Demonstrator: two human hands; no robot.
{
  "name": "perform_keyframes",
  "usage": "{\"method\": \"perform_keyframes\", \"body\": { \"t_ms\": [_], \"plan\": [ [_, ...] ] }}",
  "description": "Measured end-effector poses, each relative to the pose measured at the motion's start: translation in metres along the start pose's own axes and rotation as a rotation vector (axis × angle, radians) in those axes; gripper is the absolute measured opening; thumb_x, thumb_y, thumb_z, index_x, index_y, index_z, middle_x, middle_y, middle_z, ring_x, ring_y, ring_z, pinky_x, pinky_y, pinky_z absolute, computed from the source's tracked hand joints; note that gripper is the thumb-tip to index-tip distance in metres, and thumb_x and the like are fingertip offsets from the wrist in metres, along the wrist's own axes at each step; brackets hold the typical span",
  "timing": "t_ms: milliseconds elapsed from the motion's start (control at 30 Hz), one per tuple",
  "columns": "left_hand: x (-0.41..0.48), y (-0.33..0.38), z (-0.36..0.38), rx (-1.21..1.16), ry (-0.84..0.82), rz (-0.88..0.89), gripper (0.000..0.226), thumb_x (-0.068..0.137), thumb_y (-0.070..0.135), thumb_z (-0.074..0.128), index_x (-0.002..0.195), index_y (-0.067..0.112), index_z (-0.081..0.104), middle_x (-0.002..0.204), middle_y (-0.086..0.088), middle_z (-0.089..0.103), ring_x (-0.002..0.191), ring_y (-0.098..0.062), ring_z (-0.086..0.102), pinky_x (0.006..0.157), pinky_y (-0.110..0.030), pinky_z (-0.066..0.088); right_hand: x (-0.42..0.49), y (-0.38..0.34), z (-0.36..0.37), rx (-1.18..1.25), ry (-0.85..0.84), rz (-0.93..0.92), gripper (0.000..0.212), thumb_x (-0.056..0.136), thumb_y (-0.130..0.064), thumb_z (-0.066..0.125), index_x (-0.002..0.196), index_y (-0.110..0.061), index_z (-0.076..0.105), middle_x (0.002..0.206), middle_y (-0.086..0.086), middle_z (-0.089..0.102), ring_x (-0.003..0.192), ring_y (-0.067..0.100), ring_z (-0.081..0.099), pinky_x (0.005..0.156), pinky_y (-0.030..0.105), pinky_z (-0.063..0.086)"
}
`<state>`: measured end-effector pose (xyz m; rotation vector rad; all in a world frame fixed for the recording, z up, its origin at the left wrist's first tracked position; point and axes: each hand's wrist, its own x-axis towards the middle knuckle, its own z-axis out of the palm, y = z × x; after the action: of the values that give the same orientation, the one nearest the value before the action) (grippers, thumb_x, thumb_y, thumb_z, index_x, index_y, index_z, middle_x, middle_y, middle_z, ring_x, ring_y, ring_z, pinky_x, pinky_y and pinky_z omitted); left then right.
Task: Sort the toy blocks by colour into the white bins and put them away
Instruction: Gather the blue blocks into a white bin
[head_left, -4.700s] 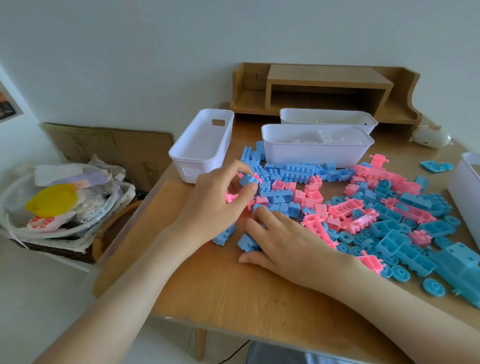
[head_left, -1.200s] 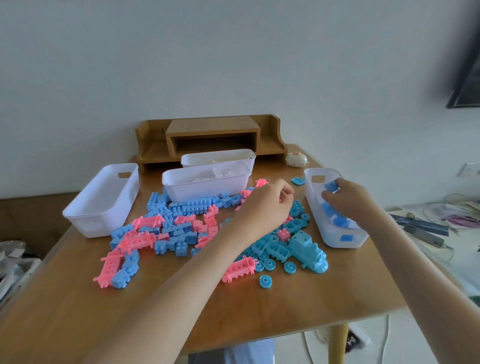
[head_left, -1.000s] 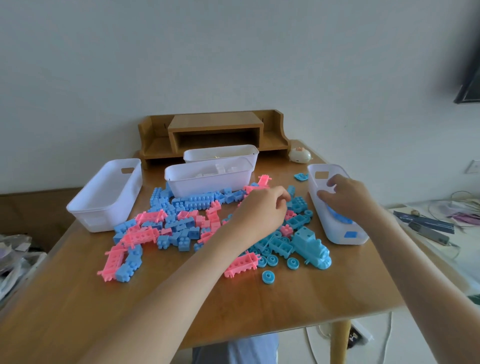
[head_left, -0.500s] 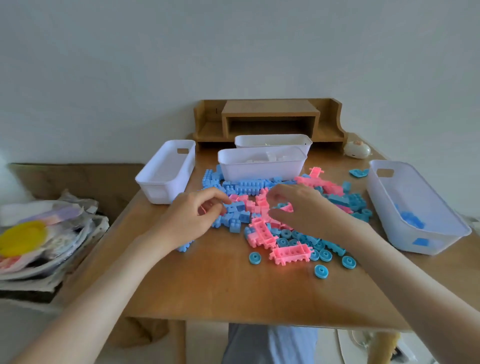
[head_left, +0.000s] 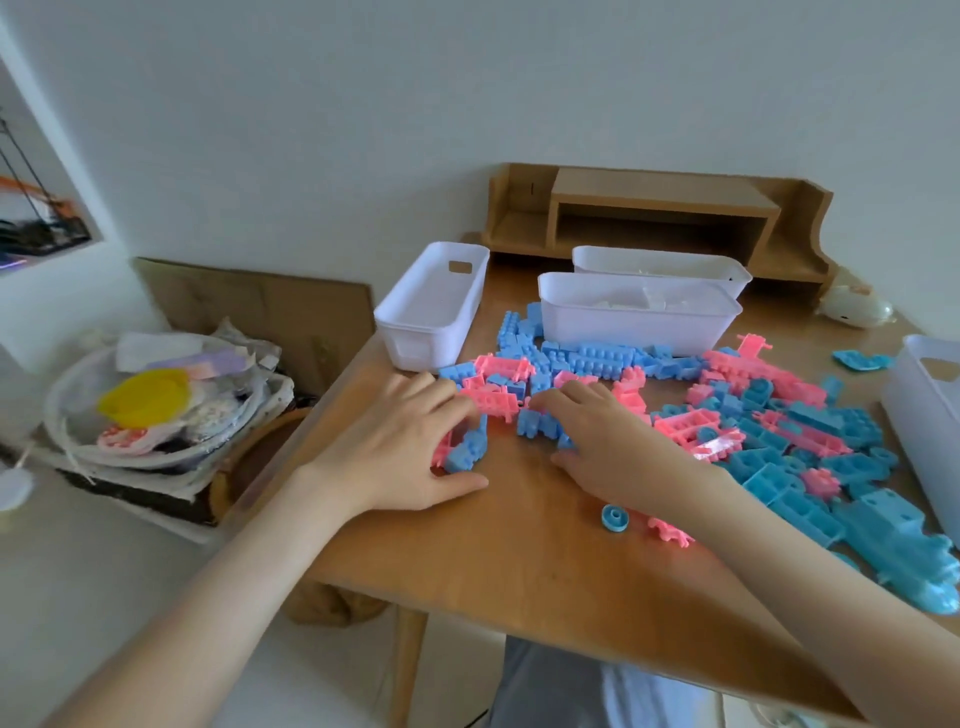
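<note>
Left hand (head_left: 410, 449) and right hand (head_left: 615, 441) rest palm-down on mixed blocks (head_left: 597, 358) (pink and blue) — white bins (head_left: 639, 325) beyond.

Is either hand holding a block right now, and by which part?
No block is lifted. The left hand rests flat on a pink block. The right hand curls over a blue block; a grip cannot be told.

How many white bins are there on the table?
4. The left bin sits beyond the left hand, the front middle bin has the back middle bin behind it, and the right bin is cut off at the picture's edge. More could be out of view.
</note>
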<state>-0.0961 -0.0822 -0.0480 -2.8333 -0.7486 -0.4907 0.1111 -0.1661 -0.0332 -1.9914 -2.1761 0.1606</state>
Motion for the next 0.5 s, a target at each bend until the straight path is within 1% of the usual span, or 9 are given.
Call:
{"method": "perform_keyframes", "body": {
  "t_ms": [67,133,200,267,300,367,433,500],
  "plan": [
    [0.005,-0.001,0.007,-0.009,0.036,0.022,0.047,0.078,0.066,0.048,0.099,0.024,0.058,0.095,0.011,0.057,0.088,-0.010,0.050,0.077,-0.023,0.031,0.007,0.001,0.002,0.017,0.003,-0.005,0.055,0.090,-0.013,0.055,0.139,-0.025,0.032,0.129,-0.002,0.040,0.122,0.017,0.036,0.100,0.027,0.033],
    [0.013,0.002,0.010,-0.023,0.062,0.054,0.041,0.080,0.058,0.055,0.098,0.021,0.060,0.093,0.008,0.063,0.086,-0.013,0.056,0.077,-0.025,0.038,0.009,0.003,0.001,0.055,0.000,-0.013,0.055,0.090,-0.014,0.056,0.138,-0.026,0.033,0.128,-0.003,0.040,0.122,0.014,0.037,0.097,0.024,0.033],
    [0.022,0.005,0.013,-0.018,0.098,0.099,0.034,0.077,0.047,0.068,0.094,0.018,0.062,0.088,0.005,0.065,0.080,-0.015,0.060,0.073,-0.022,0.040,0.010,0.005,0.001,0.095,-0.012,-0.015,0.055,0.089,-0.020,0.059,0.137,-0.028,0.034,0.129,-0.006,0.038,0.121,0.012,0.039,0.097,0.022,0.034],
    [0.032,0.010,0.015,-0.024,0.110,0.135,0.028,0.074,0.036,0.074,0.091,0.016,0.062,0.083,0.004,0.064,0.075,-0.015,0.060,0.069,-0.019,0.036,0.009,0.008,0.002,0.119,-0.001,0.017,0.055,0.087,-0.031,0.061,0.135,-0.028,0.035,0.128,-0.007,0.037,0.119,0.012,0.040,0.095,0.022,0.036],
    [0.036,0.012,0.018,-0.031,0.110,0.143,0.027,0.074,0.033,0.074,0.091,0.015,0.063,0.084,0.002,0.064,0.076,-0.016,0.061,0.068,-0.019,0.036,0.009,0.009,0.002,0.108,0.016,0.038,0.055,0.087,-0.036,0.061,0.135,-0.028,0.035,0.128,-0.007,0.037,0.118,0.013,0.040,0.095,0.023,0.036],
    [0.043,0.015,0.024,-0.052,0.125,0.150,0.024,0.077,0.029,0.072,0.094,0.013,0.063,0.086,0.000,0.064,0.078,-0.018,0.062,0.068,-0.022,0.043,0.008,0.010,0.003,0.040,0.038,0.044,0.055,0.086,-0.042,0.059,0.133,-0.027,0.035,0.126,-0.005,0.038,0.118,0.016,0.039,0.096,0.026,0.037],
    [0.046,0.017,0.030,-0.055,0.156,0.166,0.022,0.079,0.027,0.069,0.094,0.012,0.063,0.086,-0.002,0.064,0.079,-0.019,0.061,0.068,-0.027,0.047,0.007,0.009,0.004,-0.004,0.047,0.017,0.051,0.088,-0.043,0.056,0.132,-0.026,0.035,0.122,-0.003,0.041,0.114,0.017,0.041,0.094,0.028,0.038],
    [0.046,0.017,0.034,-0.039,0.200,0.189,0.020,0.083,0.029,0.061,0.092,0.011,0.063,0.085,-0.002,0.063,0.077,-0.018,0.060,0.067,-0.027,0.045,0.006,0.007,0.004,-0.032,0.054,-0.010,0.046,0.091,-0.041,0.052,0.131,-0.026,0.035,0.117,-0.003,0.046,0.110,0.017,0.045,0.090,0.027,0.039]
  ]
}}
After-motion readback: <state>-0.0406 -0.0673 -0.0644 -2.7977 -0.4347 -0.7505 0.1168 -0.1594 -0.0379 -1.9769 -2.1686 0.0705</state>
